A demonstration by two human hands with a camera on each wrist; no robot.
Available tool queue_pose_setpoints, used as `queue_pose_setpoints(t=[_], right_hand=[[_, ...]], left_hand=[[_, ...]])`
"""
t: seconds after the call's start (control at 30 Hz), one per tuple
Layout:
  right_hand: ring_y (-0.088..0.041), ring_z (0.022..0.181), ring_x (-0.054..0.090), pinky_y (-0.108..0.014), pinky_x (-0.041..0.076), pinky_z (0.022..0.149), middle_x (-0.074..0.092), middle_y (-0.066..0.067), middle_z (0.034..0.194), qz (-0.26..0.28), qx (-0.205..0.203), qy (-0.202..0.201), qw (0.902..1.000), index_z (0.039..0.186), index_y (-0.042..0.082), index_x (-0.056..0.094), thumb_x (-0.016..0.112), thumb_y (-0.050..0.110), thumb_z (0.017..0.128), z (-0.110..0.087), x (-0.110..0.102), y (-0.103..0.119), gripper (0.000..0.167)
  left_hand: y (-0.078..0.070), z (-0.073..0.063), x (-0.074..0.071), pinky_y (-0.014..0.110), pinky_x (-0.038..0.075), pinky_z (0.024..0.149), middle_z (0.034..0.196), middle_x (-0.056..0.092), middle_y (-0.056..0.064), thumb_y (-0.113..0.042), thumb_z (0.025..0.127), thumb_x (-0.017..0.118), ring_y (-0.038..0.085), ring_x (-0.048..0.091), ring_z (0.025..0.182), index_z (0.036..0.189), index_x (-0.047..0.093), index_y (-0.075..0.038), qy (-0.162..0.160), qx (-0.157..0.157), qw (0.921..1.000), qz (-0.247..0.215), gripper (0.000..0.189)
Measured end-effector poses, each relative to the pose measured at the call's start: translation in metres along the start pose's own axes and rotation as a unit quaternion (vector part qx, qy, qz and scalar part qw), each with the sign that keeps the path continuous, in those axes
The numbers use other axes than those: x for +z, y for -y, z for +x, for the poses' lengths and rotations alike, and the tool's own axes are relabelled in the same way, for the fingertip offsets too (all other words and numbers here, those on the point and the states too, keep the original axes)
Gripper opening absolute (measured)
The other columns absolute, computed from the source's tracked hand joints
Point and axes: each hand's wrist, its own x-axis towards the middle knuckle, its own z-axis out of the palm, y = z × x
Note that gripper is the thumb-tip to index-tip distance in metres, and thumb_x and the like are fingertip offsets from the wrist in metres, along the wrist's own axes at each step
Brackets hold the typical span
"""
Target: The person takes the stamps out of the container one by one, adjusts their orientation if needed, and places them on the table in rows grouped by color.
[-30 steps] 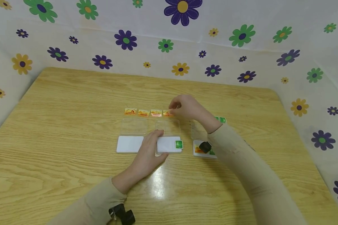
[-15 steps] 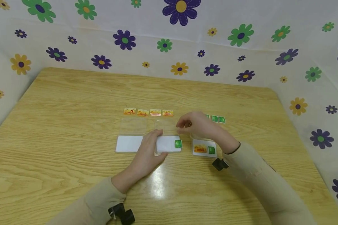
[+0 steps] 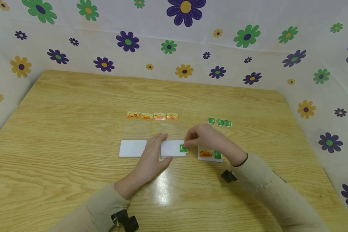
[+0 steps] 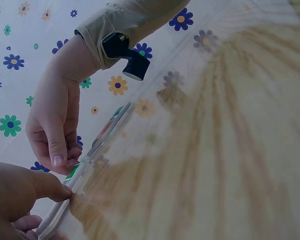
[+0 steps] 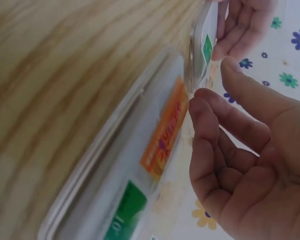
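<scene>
My left hand (image 3: 152, 160) is spread across the middle box, a flat white rectangle edged in clear plastic (image 3: 170, 148), gripping it with the thumb at the near edge and fingers at the far one. And here's my right hand (image 3: 205, 138), fingers curled, fingertips right at the small green square sticker with a white border (image 3: 182, 149), which sits on that box's right end! Am I pinching it? I can't tell; my wrist view shows thumb and forefinger apart.

To the left lies another flat white box (image 3: 132, 148); to the right, a third white box (image 3: 208, 159) carries an orange-and-yellow rectangular sticker (image 3: 205, 153) beside a green square one (image 3: 217, 155). Behind, on the pale wooden table (image 3: 84, 129), four orange-and-yellow stickers (image 3: 159, 116) form a row, with three green stickers (image 3: 220, 122) further right.
</scene>
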Motion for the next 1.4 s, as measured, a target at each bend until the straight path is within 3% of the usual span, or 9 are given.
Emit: queue_pose_setpoints(t=[0.33, 0.8, 1.4], right_hand=[[-0.011, 0.063, 0.049, -0.024, 0.043, 0.057, 0.060, 0.005, 0.068, -0.009, 0.000, 0.004, 1.0000, 0.072, 0.014, 0.066, 0.077, 0.028, 0.081, 0.002, 0.006, 0.003, 0.020], [-0.010, 0.061, 0.047, -0.023, 0.040, 0.056, 0.057, 0.004, 0.068, -0.007, -0.005, -0.022, 0.9997, 0.075, 0.011, 0.061, 0.079, 0.022, 0.079, 0.000, 0.009, 0.006, 0.021], [-0.016, 0.070, 0.055, -0.029, 0.046, 0.062, 0.063, -0.001, 0.079, 0.060, 0.008, -0.031, 0.9977, 0.085, 0.010, 0.061, 0.067, 0.018, 0.090, -0.011, -0.005, -0.001, 0.012]], left_hand=[[-0.001, -0.001, -0.001, 0.048, 0.029, 0.109, 0.138, 0.044, 0.019, -0.005, 0.080, 0.076, 0.034, 0.030, 0.134, 0.137, 0.039, 0.003, 0.003, 0.003, 1.0000, 0.002, 0.068], [-0.002, -0.001, -0.001, 0.048, 0.028, 0.109, 0.138, 0.043, 0.020, -0.006, 0.080, 0.075, 0.034, 0.030, 0.134, 0.137, 0.039, 0.003, 0.004, 0.001, 1.0000, 0.000, 0.068], [-0.002, -0.001, -0.001, 0.048, 0.028, 0.109, 0.139, 0.043, 0.020, -0.005, 0.080, 0.075, 0.034, 0.030, 0.134, 0.137, 0.040, 0.003, 0.005, -0.006, 1.0000, -0.002, 0.068]])
